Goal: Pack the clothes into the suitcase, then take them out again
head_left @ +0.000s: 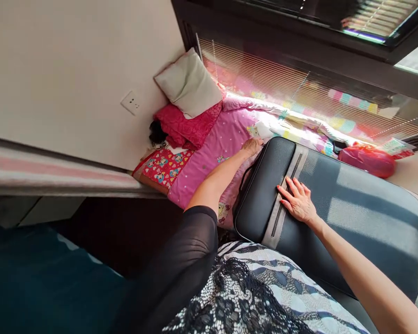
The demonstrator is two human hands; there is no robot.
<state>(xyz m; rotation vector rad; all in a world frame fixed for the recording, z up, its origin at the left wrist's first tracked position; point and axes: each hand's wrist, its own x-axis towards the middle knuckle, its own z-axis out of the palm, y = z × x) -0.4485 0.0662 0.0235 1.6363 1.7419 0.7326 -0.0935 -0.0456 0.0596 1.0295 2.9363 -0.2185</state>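
The suitcase (362, 218) is black to blue-grey, crossed by a taupe strip (271, 239). Left of the suitcase is a pink sheet (209, 171) with white dots; farther left of it, red fabric (160, 172) with multicoloured cartoon prints. Above-left of the suitcase are a crimson cloth (191, 130) and an off-white cushion (193, 86); below it, black-and-white patterned clothing (285, 278).

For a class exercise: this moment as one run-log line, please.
left hand: at suitcase corner, grip unclear; right hand: on suitcase, fingers across grey strip; suitcase: looks closed
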